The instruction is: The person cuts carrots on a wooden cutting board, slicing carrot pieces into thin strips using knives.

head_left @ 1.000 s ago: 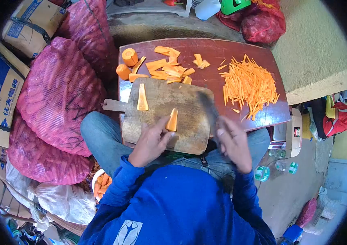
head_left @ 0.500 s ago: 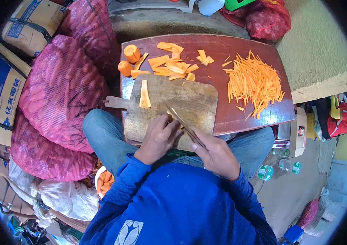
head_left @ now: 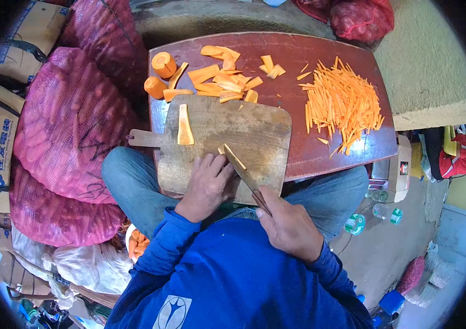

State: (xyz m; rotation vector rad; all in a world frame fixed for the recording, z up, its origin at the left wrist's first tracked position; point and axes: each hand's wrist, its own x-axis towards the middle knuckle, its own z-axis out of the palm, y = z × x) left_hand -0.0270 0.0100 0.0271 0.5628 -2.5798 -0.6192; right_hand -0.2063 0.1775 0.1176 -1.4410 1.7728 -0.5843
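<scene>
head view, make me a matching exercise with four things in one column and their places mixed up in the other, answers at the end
Things
1. knife
2. heap of thin carrot strips
3. two thick carrot chunks
4. pink net sacks

Places
A. at the far left corner of the table
B. on the floor side, left of the table
C. gripped in the right hand
D. on the right part of the table

Pairs: 1-C, 2-D, 3-A, 4-B
</scene>
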